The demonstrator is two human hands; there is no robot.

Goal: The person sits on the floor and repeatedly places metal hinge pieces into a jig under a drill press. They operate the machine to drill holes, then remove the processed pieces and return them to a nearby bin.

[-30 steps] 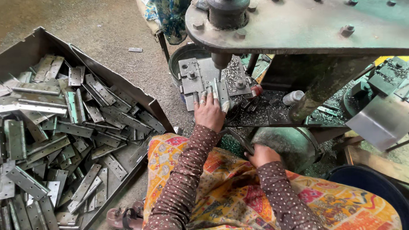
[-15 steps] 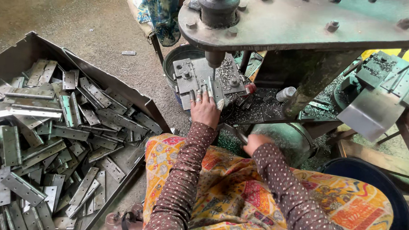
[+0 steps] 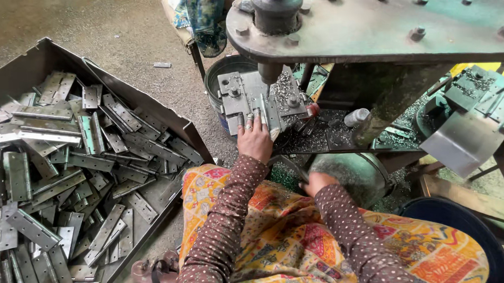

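Note:
My left hand [image 3: 254,139] rests with its fingers spread on a grey metal jig plate [image 3: 245,98] under the spindle [image 3: 272,73] of a green drill press, pressing on a metal hinge piece [image 3: 272,114] there. My right hand [image 3: 316,181] is lower, closed around a thin metal lever [image 3: 290,165] beside the machine's round base. Both arms wear brown dotted sleeves. A patterned orange cloth covers my lap.
A large brown tray [image 3: 150,109] at the left holds several loose metal hinges [image 3: 57,165]. Metal shavings lie on the press table [image 3: 330,134]. A bucket [image 3: 220,75] stands behind the jig, a dark tub [image 3: 461,223] at lower right, sandals [image 3: 156,270] by the tray.
The view has shifted slightly. My left hand stays on the jig, fingers now laid flatter over the piece. My right hand remains low by the lever.

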